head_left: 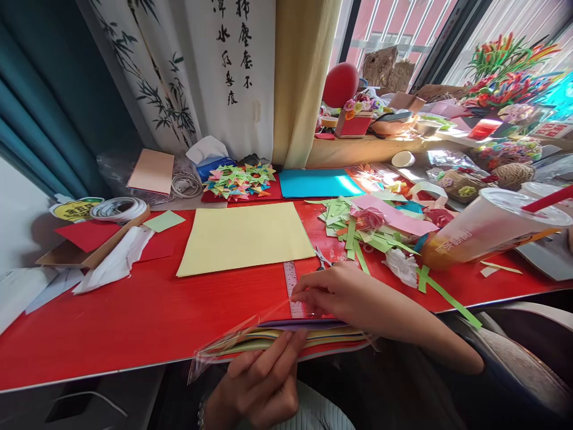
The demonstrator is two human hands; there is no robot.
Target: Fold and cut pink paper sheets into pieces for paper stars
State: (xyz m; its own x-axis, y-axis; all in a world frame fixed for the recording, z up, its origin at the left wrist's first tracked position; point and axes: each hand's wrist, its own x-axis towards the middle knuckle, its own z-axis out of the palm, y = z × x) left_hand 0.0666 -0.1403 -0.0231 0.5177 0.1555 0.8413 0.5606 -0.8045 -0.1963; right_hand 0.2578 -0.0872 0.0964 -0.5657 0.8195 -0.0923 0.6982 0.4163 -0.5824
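A stack of coloured paper lies in a clear plastic bag at the table's front edge, purple on top with yellow, blue and red edges below. My left hand grips the near side of this stack, fingers laid over its edge. Above the stack, my right hand is closed in a pinch at the raised film of the bag; its fingertips are partly hidden. A pink ruler lies just beyond, with small scissors beside my right hand. Behind them rests a pale yellow sheet.
Green paper strips and a tilted drink cup lie to the right. Blue paper and a folded-paper wreath sit at the back. On the left is a cardboard tray with a white tape roll.
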